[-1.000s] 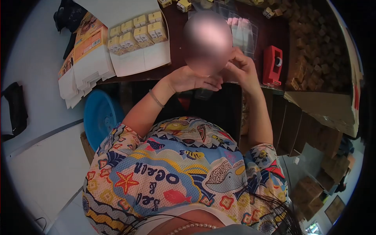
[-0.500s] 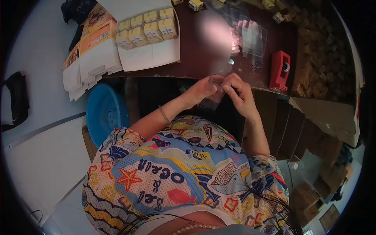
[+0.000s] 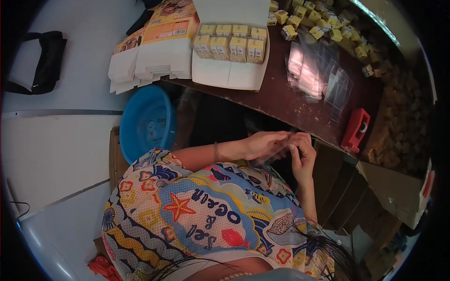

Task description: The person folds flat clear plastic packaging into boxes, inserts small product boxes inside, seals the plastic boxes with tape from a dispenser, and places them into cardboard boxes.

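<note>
Below the table's front edge, my left hand (image 3: 265,144) and my right hand (image 3: 302,149) meet in front of my body. Between them is a clear plastic piece (image 3: 272,157), faint and see-through, with the fingers of both hands closed on it. Behind them on the dark red table (image 3: 262,100) lies a pile of clear plastic sleeves (image 3: 304,72). An open white carton (image 3: 225,75) holds two rows of small yellow boxes (image 3: 225,44).
A red tape dispenser (image 3: 356,130) stands at the table's right edge. Many small yellow blocks (image 3: 328,23) lie at the back right. Flattened orange and white cartons (image 3: 164,47) are stacked left, above a blue basin (image 3: 147,124).
The view has swung, so the table and carton sit further right. My hands have come down from the table's edge toward my body, and the clear plastic piece is now between them.
</note>
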`<state>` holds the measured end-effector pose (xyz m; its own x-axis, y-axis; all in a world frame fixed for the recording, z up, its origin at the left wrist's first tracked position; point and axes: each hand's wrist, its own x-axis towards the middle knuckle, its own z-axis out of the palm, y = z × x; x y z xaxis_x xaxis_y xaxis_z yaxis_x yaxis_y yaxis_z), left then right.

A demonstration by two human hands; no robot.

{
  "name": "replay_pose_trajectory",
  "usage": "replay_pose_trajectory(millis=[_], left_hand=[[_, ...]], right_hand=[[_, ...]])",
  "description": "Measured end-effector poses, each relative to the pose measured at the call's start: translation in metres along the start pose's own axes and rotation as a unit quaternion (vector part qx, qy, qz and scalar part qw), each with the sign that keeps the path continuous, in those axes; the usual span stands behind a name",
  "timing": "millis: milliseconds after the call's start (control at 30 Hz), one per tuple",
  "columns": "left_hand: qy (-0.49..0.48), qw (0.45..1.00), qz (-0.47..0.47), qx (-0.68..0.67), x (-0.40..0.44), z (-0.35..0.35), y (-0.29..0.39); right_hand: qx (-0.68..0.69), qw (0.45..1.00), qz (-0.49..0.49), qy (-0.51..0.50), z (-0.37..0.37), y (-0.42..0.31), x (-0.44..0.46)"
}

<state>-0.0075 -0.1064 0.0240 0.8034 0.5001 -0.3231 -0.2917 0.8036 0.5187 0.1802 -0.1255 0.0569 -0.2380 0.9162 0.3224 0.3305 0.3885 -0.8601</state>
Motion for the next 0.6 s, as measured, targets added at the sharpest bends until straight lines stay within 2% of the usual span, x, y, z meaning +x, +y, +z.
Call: replay_pose_trajectory(millis=[100,200,267,333,367,500,600], left_hand=[[0.009,1.0,0.018,0.01,0.0,0.008,0.001],[0.032,0.995,0.0,0.097,0.002,-0.001,0.011],[0.008,0.999,0.024,0.031,0.011,-0.018,0.004],[0.018,0.998,-0.002,0.054,-0.001,0.012,0.035],[0.02,0.997,-0.009,0.07,0.001,0.006,0.035],[0.036,0.997,0.012,0.062,0.006,-0.009,0.03],[0.023,1.0,0.001,0.002,0.004,-0.024,0.006]], right_hand=[[0.0,0.999,0.012,-0.041,0.0,-0.001,-0.001],[-0.019,0.999,0.0,-0.042,-0.002,0.002,0.005],[-0.02,0.998,-0.006,-0.051,-0.006,0.002,0.009],[-0.054,0.996,-0.03,-0.058,-0.004,0.002,0.016],[-0.071,0.995,-0.043,-0.061,-0.003,0.001,0.017],[-0.023,0.996,-0.029,-0.079,-0.001,0.005,0.014],[0.039,0.994,0.005,-0.104,0.001,0.017,-0.004]])
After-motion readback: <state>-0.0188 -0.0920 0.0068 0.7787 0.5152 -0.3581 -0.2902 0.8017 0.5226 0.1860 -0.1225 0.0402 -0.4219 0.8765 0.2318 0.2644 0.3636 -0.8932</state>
